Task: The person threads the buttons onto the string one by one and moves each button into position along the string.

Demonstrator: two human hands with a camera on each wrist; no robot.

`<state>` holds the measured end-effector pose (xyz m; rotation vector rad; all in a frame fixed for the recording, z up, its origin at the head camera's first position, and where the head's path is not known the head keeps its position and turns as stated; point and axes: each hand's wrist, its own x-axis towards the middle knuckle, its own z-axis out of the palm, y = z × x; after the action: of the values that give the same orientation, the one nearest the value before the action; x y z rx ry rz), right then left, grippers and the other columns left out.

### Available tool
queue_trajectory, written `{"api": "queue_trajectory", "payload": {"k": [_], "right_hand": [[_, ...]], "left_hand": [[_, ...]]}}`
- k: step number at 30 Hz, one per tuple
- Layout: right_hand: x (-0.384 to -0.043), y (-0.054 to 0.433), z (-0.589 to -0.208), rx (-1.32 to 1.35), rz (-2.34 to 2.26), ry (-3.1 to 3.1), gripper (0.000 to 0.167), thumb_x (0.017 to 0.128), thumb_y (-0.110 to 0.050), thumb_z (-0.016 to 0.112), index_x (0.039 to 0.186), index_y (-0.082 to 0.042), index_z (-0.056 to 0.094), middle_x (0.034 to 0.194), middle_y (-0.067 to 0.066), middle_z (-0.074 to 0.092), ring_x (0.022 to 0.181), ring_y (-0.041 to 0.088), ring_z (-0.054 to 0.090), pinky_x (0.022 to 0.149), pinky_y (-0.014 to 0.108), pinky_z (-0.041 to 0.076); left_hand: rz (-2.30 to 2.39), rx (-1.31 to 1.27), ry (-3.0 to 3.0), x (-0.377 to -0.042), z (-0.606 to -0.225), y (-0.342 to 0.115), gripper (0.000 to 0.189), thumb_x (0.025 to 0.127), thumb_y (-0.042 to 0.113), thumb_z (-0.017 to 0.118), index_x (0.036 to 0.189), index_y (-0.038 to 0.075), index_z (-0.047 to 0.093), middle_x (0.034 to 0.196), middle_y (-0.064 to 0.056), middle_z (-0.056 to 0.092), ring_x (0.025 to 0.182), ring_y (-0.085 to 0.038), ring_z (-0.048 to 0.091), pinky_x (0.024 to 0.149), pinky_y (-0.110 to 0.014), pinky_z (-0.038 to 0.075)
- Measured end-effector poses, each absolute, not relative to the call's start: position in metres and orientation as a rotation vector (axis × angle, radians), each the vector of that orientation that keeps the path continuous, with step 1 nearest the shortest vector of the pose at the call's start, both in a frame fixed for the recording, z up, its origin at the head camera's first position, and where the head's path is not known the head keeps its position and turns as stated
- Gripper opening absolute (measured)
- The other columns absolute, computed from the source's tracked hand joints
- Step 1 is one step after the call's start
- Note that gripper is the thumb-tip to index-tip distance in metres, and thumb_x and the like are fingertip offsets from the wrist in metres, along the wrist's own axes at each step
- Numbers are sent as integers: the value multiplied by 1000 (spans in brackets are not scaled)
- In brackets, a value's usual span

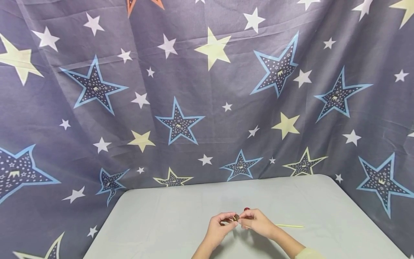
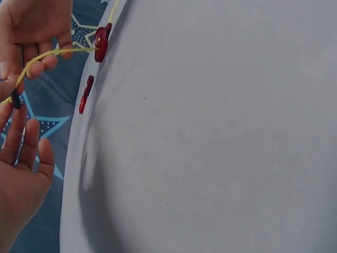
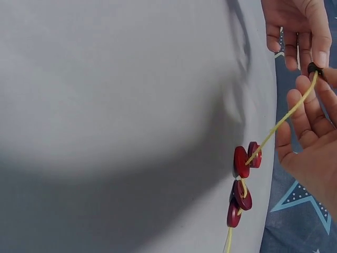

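Note:
Between both hands is a small dark brown button (image 1: 236, 217), held above the near part of the table. My left hand (image 1: 218, 228) pinches this button between thumb and fingertips. A yellow string (image 3: 288, 115) meets the button, and a short bit shows on its far side in the left wrist view. My right hand (image 1: 258, 223) pinches the string close to the button, its fingertips almost touching the left ones. From there the string droops to several red buttons (image 3: 241, 161) threaded on it. Exact contact of the right thumb is partly hidden.
A light grey cloth covers the table (image 1: 155, 216). The string's tail (image 1: 291, 226) lies on it to the right of my right hand. A dark curtain (image 1: 226, 90) printed with stars hangs behind and at the sides.

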<state>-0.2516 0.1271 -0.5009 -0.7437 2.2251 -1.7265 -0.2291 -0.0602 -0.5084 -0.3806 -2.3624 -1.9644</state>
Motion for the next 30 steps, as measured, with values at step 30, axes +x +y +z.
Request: {"api": "queue_trajectory", "payload": {"k": [30], "right_hand": [[-251,126,-501,-708,-1718,2281,21,86,-15,64,94,4,68,81,16,66,66,4,57,63,22,50]], "left_hand": [[-1907,-218,-2337,-247,-530,-59,14,79,21,73,85,9,72,84,-5,72,74,0,57,66,-18,42]]}}
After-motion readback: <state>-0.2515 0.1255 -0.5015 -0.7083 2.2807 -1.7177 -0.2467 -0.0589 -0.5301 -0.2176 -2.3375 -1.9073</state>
